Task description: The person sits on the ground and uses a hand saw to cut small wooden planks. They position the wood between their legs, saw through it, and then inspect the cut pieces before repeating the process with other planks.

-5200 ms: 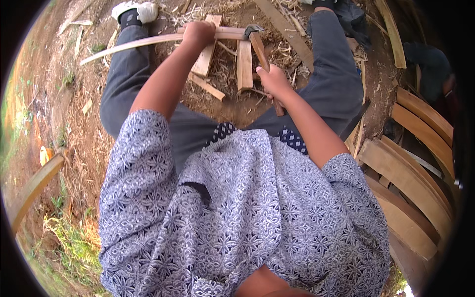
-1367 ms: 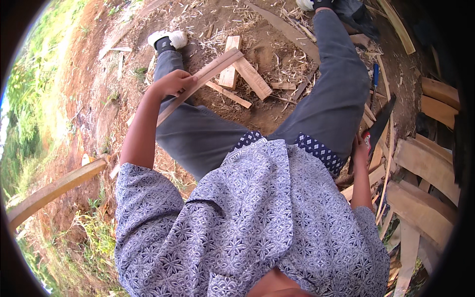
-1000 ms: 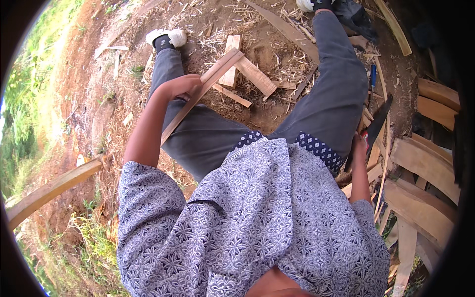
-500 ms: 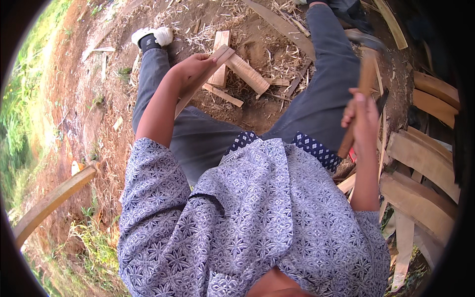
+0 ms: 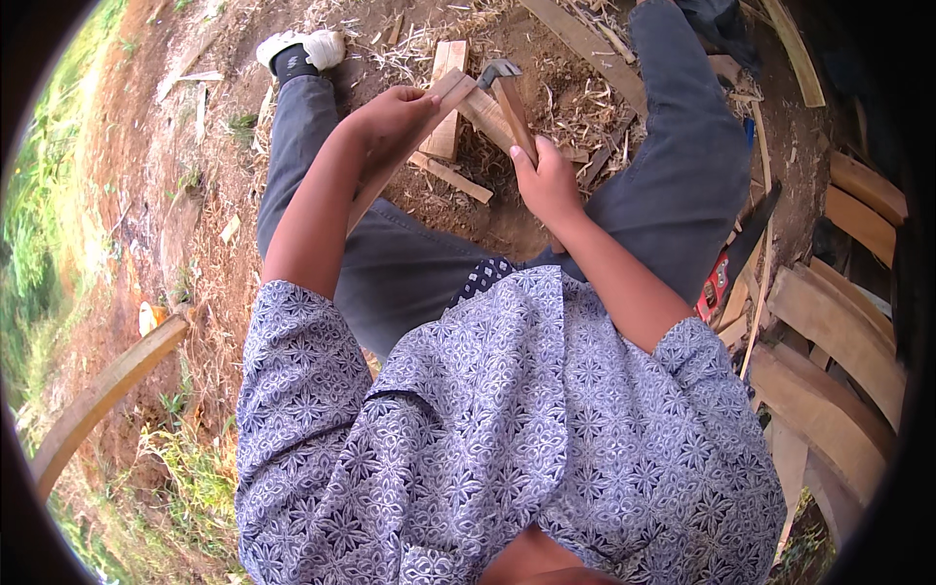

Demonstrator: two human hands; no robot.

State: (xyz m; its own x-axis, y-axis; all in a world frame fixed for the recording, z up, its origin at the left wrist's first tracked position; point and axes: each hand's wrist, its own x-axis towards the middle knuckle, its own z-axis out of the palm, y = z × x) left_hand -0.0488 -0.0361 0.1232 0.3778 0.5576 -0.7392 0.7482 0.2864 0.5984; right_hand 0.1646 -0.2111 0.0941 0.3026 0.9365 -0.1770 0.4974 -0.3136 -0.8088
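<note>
The left hand (image 5: pixel 392 115) pinches a wooden strip (image 5: pixel 454 88), its end at a wood block (image 5: pixel 490 121); right of the block, the right hand's (image 5: pixel 546 183) fingers wrap a hammer (image 5: pixel 513 113). Shaving-strewn dirt (image 5: pixel 499 210) surrounds the block.

readable text: honestly none I could make out | dark sock (image 5: pixel 290 64), left foot: had a tiny whitish mark, way too small to read | red handle (image 5: pixel 713 290) of the dark-bladed tool, right side: had some pale marks too, couldn't tell if those were letters or just pattern
</note>
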